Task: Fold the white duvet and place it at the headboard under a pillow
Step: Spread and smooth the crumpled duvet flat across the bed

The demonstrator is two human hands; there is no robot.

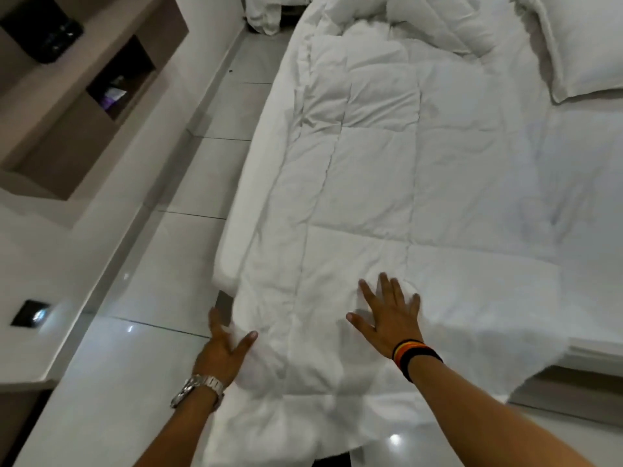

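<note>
The white quilted duvet lies as a long folded strip along the left side of the bed, its near end hanging over the foot of the mattress. My right hand rests flat on the duvet's near end, fingers spread. My left hand, with a metal watch on the wrist, presses against the duvet's left edge with thumb and fingers apart, gripping nothing. A white pillow lies at the top right on the bed. The far end of the duvet is bunched up near it.
The bare white sheet covers the right half of the bed. A glossy tiled floor runs along the left. A wall shelf unit with dark niches stands at the far left. More white bedding lies beyond the bed.
</note>
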